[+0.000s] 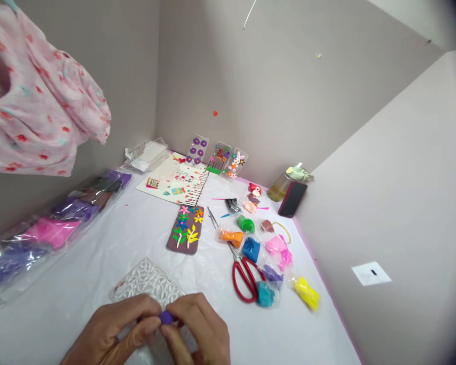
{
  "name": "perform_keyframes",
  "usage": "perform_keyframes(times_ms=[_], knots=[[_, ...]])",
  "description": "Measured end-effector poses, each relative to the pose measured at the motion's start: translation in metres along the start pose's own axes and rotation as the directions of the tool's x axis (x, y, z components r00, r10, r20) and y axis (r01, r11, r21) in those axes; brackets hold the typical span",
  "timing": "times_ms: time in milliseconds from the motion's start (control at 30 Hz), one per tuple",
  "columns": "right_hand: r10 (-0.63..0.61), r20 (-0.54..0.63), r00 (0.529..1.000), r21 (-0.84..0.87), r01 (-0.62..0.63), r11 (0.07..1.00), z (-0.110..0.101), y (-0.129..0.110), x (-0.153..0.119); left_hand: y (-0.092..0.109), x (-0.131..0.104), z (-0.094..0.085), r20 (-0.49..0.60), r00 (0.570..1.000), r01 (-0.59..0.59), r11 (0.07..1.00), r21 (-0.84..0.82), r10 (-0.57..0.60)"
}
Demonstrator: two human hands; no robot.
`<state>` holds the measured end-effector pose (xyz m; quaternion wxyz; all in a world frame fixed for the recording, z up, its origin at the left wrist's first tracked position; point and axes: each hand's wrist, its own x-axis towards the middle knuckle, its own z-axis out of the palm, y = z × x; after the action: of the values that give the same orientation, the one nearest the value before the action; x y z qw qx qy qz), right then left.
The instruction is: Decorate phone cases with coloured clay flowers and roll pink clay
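Observation:
Between the fingertips of both hands is a small lump of purple clay [166, 318]. My left hand [123, 324] pinches it from the left, thumb and forefinger pressed close to it. From the other side my right hand [201, 324] grips it with bent fingers. Below and just behind the hands lies a clear phone case [146, 278] with a white web-like pattern, its near part hidden by them. Farther back rests a brown phone case [185, 230] decorated with colourful clay flowers and leaves.
Red-handled scissors [244, 279] lie right of the hands among several clay packets, such as a yellow one [307, 294]. A sketchbook [175, 177], decorated cases, a bottle [285, 182] and a phone [292, 199] stand farther back. Plastic-wrapped clay [57, 228] lines the left wall.

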<state>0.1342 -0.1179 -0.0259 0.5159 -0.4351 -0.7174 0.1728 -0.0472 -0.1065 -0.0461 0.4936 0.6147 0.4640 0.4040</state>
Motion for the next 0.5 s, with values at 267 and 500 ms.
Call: perform_keyframes(times_ms=[267,500], knots=[[0.496,0.206,0.844,0.308,-0.537,0.786,0.007,0.016,-0.007,0.000,0.011,-0.005,-0.025,0.940,-0.331,0.927,0.176,0.340],[0.532,0.248,0.809,0.308,-0.587,0.749,0.006,0.016,-0.010,0.004,0.013,-0.007,-0.018,0.950,-0.304,0.934,0.186,0.312]])
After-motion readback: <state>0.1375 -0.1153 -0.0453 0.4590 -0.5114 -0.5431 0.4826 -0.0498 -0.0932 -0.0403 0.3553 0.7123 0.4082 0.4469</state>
